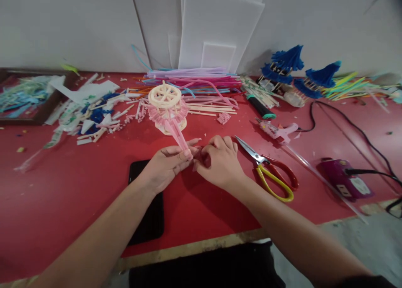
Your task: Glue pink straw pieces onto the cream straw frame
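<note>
My left hand (pixel 171 164) is closed on a bundle of pink strips (pixel 176 133), which points up and away from me over the red table. Close beside it, my right hand (pixel 221 160) has its thumb and fingers curled together near the strips' lower end; what they pinch, if anything, is too small to make out. Just beyond the strips stands a small round model (pixel 165 96), with a cream spoked ring on top and a pink pleated skirt around it. A black phone (pixel 147 212) lies partly under my left forearm. Scissors (pixel 262 160) with red and yellow handles lie right of my right hand.
Pink glue gun (pixel 278 131) and purple power block (pixel 347 179) sit right, with black cables. Coloured pipe cleaners (pixel 194 80) and blue-roofed models (pixel 285 66) line the back. Scraps (pixel 94 116) and a brown tray (pixel 37 121) are left. White sheets (pixel 216 24) lean on the wall.
</note>
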A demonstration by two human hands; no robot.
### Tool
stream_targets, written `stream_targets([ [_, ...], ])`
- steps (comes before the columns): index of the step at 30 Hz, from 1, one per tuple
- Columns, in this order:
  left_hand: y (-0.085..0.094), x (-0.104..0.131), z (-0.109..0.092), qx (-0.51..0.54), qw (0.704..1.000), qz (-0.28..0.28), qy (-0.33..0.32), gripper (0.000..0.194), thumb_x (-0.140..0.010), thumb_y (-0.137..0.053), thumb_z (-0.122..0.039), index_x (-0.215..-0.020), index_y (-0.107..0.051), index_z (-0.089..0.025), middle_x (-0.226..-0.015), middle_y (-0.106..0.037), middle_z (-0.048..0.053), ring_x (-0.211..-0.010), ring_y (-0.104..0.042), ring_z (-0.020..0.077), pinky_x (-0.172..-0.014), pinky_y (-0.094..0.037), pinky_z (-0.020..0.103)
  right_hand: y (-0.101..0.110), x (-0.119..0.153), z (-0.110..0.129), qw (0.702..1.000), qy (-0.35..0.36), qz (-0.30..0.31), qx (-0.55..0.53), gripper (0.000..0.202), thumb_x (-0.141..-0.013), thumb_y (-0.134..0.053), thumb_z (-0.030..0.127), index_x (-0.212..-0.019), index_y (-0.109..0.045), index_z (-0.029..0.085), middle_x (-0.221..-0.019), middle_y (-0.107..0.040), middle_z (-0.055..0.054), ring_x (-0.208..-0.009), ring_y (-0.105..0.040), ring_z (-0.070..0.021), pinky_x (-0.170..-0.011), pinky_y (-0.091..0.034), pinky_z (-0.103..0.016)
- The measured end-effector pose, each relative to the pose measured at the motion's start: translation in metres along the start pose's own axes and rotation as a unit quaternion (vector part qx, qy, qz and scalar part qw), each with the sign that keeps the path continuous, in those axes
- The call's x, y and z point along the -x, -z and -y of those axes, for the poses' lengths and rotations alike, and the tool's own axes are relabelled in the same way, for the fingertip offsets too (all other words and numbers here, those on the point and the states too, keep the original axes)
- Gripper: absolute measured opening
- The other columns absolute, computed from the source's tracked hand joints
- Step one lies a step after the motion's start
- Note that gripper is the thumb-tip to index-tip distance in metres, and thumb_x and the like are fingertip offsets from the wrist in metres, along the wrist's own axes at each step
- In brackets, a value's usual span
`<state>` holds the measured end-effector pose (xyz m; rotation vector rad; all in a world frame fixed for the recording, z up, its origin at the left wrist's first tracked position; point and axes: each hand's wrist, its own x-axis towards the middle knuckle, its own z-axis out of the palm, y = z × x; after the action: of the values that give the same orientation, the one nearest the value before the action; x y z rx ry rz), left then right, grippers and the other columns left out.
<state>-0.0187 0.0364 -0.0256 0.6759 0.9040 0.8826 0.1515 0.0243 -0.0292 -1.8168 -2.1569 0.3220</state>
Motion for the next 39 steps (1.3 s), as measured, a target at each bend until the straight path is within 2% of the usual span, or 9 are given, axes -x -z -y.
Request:
stream_targets([
  [7,0.0,0.001,0.004,-0.002,1.0,0.02,0.018,0.028,-0.055,-0.094,-0.034,-0.074,-0.08,-0.019,-0.132,-0.068,0.009,-0.118,-0.065,0.0252,-0.107,-0.049,0.036,-0.004,-0.003,-0.001,1.0,-0.021,-0.018,-0.014,0.013,-0.077,-0.064,0.03,-0.072,-0.072,0.021,-0.088,-0.062,-0.008,-0.094,-0.048,-0.0279,-0.083,-0.034,-0.044],
  [11,0.001,0.001,0.005,-0.009,1.0,0.006,0.019,0.034,-0.054,-0.095,-0.036,-0.081,-0.081,-0.02,-0.132,-0.068,0.008,-0.115,-0.067,0.0244,-0.101,-0.053,0.033,-0.005,-0.004,-0.008,0.997,-0.022,-0.057,-0.044,0.014,-0.076,-0.066,0.028,-0.064,-0.068,0.021,-0.082,-0.064,-0.006,-0.088,-0.052,-0.0258,-0.085,-0.036,-0.044],
  [14,0.001,0.002,0.005,-0.017,1.0,-0.01,0.018,0.039,-0.052,-0.095,-0.038,-0.084,-0.081,-0.02,-0.118,-0.075,0.009,-0.108,-0.07,0.0223,-0.095,-0.056,0.028,0.0,-0.004,-0.013,0.986,-0.015,-0.104,-0.131,0.007,-0.074,-0.066,0.023,-0.067,-0.066,0.021,-0.078,-0.067,-0.004,-0.083,-0.056,-0.0225,-0.084,-0.039,-0.042],
  [17,-0.001,0.004,0.006,-0.034,0.999,-0.013,0.018,0.038,-0.053,-0.095,-0.041,-0.083,-0.082,-0.021,-0.1,-0.08,0.007,-0.1,-0.073,0.0187,-0.087,-0.057,0.021,0.01,-0.001,-0.015,0.939,-0.01,-0.126,-0.32,0.006,-0.077,-0.063,0.024,-0.077,-0.068,0.02,-0.075,-0.068,-0.002,-0.071,-0.057,-0.0164,-0.07,-0.044,-0.033],
  [21,-0.004,0.007,0.008,-0.069,0.997,0.005,0.037,0.032,-0.059,-0.092,-0.041,-0.081,-0.081,-0.02,-0.085,-0.081,0.007,-0.086,-0.076,0.0157,-0.072,-0.058,0.015,0.019,0.004,-0.012,0.83,-0.002,-0.029,-0.557,0.01,-0.076,-0.072,0.03,-0.078,-0.068,0.02,-0.071,-0.068,0.001,-0.062,-0.059,-0.0115,-0.059,-0.046,-0.027],
  [25,-0.005,0.01,0.007,-0.096,0.994,0.025,0.056,0.029,-0.058,-0.093,-0.038,-0.074,-0.08,-0.018,-0.079,-0.08,0.007,-0.069,-0.074,0.0118,-0.064,-0.058,0.013,0.016,0.004,-0.009,0.783,-0.024,0.021,-0.622,0.014,-0.068,-0.081,0.027,-0.073,-0.07,0.02,-0.068,-0.067,0.003,-0.059,-0.057,-0.0082,-0.058,-0.047,-0.024],
  [31,-0.005,0.01,0.005,-0.094,0.993,0.03,0.059,0.03,-0.052,-0.095,-0.04,-0.069,-0.079,-0.021,-0.07,-0.078,0.001,-0.059,-0.07,0.0074,-0.056,-0.056,0.01,0.009,0.003,-0.006,0.699,-0.102,0.088,-0.702,0.023,-0.062,-0.086,0.034,-0.071,-0.071,0.02,-0.06,-0.064,0.005,-0.051,-0.053,-0.0056,-0.048,-0.037,-0.02],
  [34,-0.005,0.009,0.006,-0.088,0.994,0.026,0.055,0.031,-0.052,-0.095,-0.04,-0.07,-0.079,-0.021,-0.067,-0.077,0.0,-0.059,-0.07,0.0071,-0.058,-0.056,0.01,0.011,0.004,-0.005,0.684,-0.134,0.109,-0.709,0.027,-0.057,-0.089,0.035,-0.068,-0.07,0.018,-0.058,-0.063,0.004,-0.05,-0.052,-0.0057,-0.046,-0.033,-0.019],
  [39,-0.006,0.009,0.007,-0.083,0.995,0.017,0.046,0.031,-0.053,-0.094,-0.043,-0.067,-0.078,-0.02,-0.068,-0.077,0.0,-0.061,-0.07,0.0064,-0.06,-0.057,0.01,0.013,0.004,-0.006,0.688,-0.154,0.131,-0.697,0.026,-0.057,-0.089,0.033,-0.064,-0.069,0.017,-0.054,-0.064,0.003,-0.044,-0.047,-0.0041,-0.044,-0.029,-0.02],
])
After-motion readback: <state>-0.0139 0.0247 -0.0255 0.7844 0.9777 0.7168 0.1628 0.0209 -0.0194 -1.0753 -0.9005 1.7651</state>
